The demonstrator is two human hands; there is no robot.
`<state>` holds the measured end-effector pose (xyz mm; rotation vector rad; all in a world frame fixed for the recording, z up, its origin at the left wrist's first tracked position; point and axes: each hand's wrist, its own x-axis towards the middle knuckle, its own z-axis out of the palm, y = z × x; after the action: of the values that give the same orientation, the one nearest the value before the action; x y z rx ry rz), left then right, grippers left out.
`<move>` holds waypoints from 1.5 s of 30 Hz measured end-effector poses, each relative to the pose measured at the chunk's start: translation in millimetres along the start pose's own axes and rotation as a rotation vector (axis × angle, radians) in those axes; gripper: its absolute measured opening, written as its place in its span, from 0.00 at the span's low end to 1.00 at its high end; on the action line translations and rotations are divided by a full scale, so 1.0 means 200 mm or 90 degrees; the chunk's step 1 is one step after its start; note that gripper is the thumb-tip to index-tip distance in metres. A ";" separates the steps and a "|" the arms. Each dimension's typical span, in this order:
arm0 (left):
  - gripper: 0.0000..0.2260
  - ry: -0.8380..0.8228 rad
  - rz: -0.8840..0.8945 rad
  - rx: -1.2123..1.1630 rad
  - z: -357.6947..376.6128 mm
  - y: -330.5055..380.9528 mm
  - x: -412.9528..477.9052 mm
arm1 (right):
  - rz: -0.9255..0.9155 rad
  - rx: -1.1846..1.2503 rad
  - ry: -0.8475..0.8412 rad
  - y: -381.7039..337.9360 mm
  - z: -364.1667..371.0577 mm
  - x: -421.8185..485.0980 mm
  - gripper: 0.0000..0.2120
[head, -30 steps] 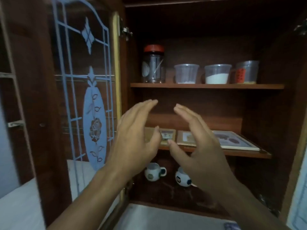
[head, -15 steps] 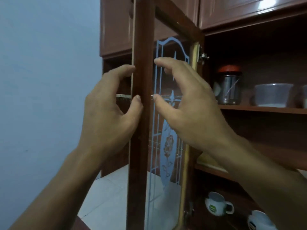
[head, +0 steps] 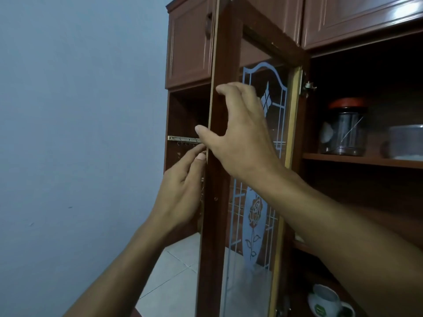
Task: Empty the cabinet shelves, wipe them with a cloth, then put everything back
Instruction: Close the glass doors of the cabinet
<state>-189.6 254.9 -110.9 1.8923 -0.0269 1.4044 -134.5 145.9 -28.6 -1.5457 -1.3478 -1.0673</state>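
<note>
Both arms reach up, right hand (head: 240, 138) spread (fingers arched) above the straighter-fingered left hand (head: 180, 191)

Brown cabinet (head: 187, 42) stands open; a red-lidded jar (head: 343, 131) sits upright on its upper shelf (head: 357, 159).

Bare left hand (head: 180, 191), bare right hand (head: 240, 138), forearms uncovered.

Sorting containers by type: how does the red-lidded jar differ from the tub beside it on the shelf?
The jar stands taller; the tub is squat. The jar has a red lid; the tub shows no coloured one. The jar's wall is clear, the tub's cloudy. Both stand upright on the same shelf.
</note>
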 end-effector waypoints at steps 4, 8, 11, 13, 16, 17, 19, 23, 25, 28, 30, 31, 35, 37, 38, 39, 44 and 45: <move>0.21 0.030 0.010 -0.031 0.04 0.01 -0.01 | -0.009 -0.012 -0.009 0.02 0.00 0.02 0.30; 0.18 0.033 0.003 -0.029 0.06 0.03 -0.02 | -0.022 -0.035 -0.004 0.00 0.00 0.02 0.28; 0.19 0.038 0.000 -0.025 0.07 0.05 -0.04 | -0.025 -0.034 0.003 0.00 -0.01 0.01 0.28; 0.19 0.040 0.003 -0.024 0.07 0.06 -0.05 | -0.024 -0.027 0.006 0.00 -0.03 0.00 0.28; 0.19 0.043 0.013 -0.022 0.09 0.10 -0.08 | -0.017 -0.014 0.015 0.00 -0.07 -0.02 0.29; 0.17 0.046 0.016 -0.037 0.09 0.12 -0.09 | -0.014 -0.010 0.018 0.00 -0.09 -0.03 0.30; 0.14 0.042 0.022 -0.079 0.11 0.16 -0.10 | -0.006 -0.003 0.021 0.01 -0.16 -0.05 0.31; 0.12 0.007 0.022 -0.175 0.17 0.27 -0.12 | 0.026 0.014 0.024 0.04 -0.32 -0.11 0.33; 0.12 -0.040 0.010 -0.231 0.21 0.32 -0.12 | 0.037 0.009 0.029 0.07 -0.41 -0.14 0.33; 0.13 -0.093 0.007 -0.292 0.32 0.36 -0.14 | 0.067 0.007 0.037 0.11 -0.57 -0.19 0.31; 0.14 -0.125 0.008 -0.329 0.39 0.38 -0.14 | 0.101 0.010 0.048 0.14 -0.67 -0.22 0.29; 0.14 -0.147 0.012 -0.346 0.44 0.40 -0.15 | 0.118 0.008 0.051 0.16 -0.72 -0.24 0.28; 0.13 -0.216 0.008 -0.400 0.62 0.44 -0.15 | 0.176 -0.005 0.072 0.24 -0.90 -0.29 0.23; 0.12 -0.254 0.008 -0.420 0.73 0.46 -0.15 | 0.219 -0.018 0.083 0.30 -0.98 -0.31 0.22; 0.11 -0.267 0.009 -0.420 0.78 0.46 -0.14 | 0.244 -0.009 0.089 0.33 -1.01 -0.31 0.22; 0.10 -0.277 0.009 -0.423 0.84 0.47 -0.14 | 0.270 0.005 0.095 0.36 -1.05 -0.32 0.21; 0.07 -0.333 -0.031 -0.443 1.09 0.49 -0.09 | 0.375 -0.002 0.119 0.52 -1.20 -0.31 0.19; 0.07 -0.340 -0.035 -0.436 1.14 0.49 -0.08 | 0.383 -0.030 0.126 0.56 -1.22 -0.31 0.17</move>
<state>-54.8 46.2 -92.6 1.5932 -0.6288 0.6797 -49.4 -115.4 -14.1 -1.6781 -0.6572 -0.8398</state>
